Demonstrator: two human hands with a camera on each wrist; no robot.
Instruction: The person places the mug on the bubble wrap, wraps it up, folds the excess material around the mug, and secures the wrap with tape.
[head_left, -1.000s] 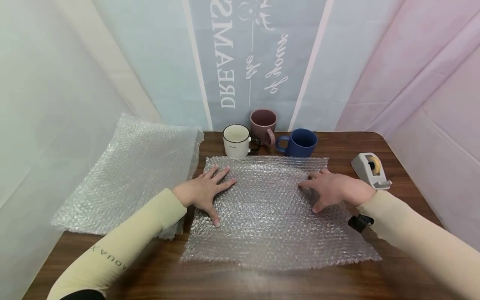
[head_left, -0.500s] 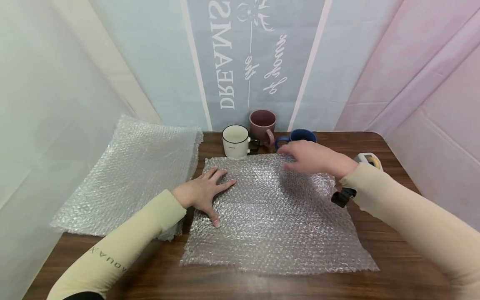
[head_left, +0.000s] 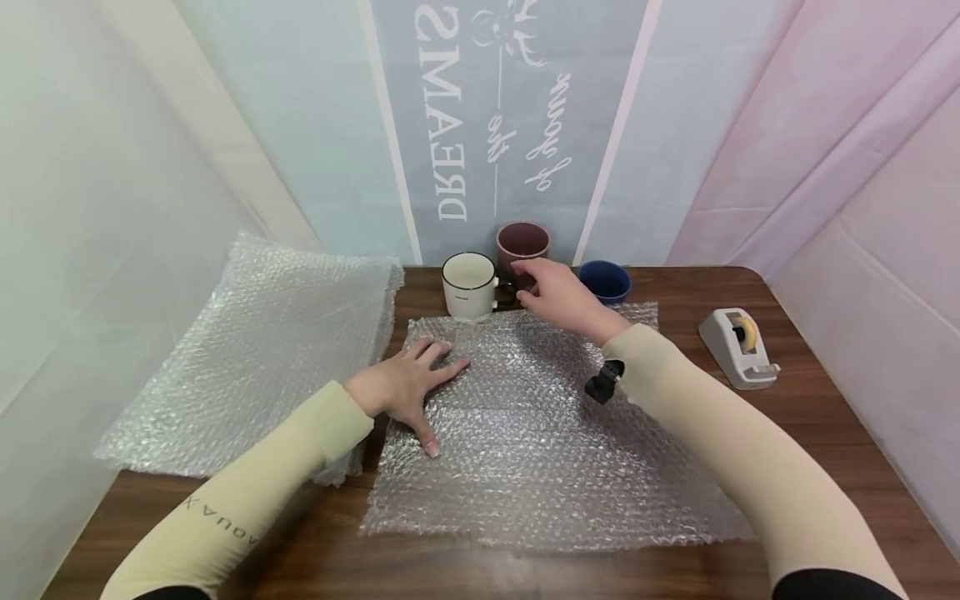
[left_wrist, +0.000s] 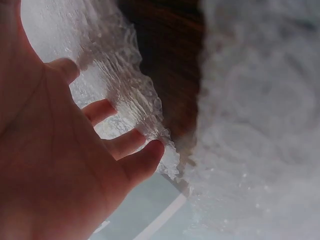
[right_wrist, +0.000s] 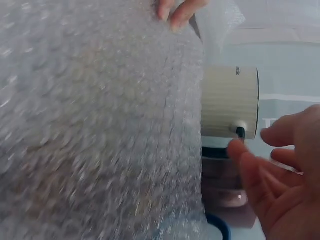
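A bubble wrap sheet (head_left: 540,450) lies flat on the table. My left hand (head_left: 401,387) rests on its left side, fingers spread. Past the far edge of the sheet, my right hand (head_left: 558,296) hovers by the black handle of a white mug (head_left: 468,287). In the right wrist view its fingers (right_wrist: 255,180) are loosely bent near the handle and hold nothing; whether they touch it I cannot tell. Behind that hand stands a mauve mug (head_left: 521,239), partly covered. To its right is a blue mug (head_left: 606,282), its handle hidden in the head view.
More bubble wrap (head_left: 255,358) lies at the left, partly under my left forearm. A white tape dispenser (head_left: 738,350) with yellow tape stands on the right of the wooden table (head_left: 840,450). A printed curtain (head_left: 480,125) hangs behind the mugs.
My right hand has lifted off the right part of the bubble wrap and moved left and away, past the blue mug, to the white mug's handle. My left hand has stayed in place.
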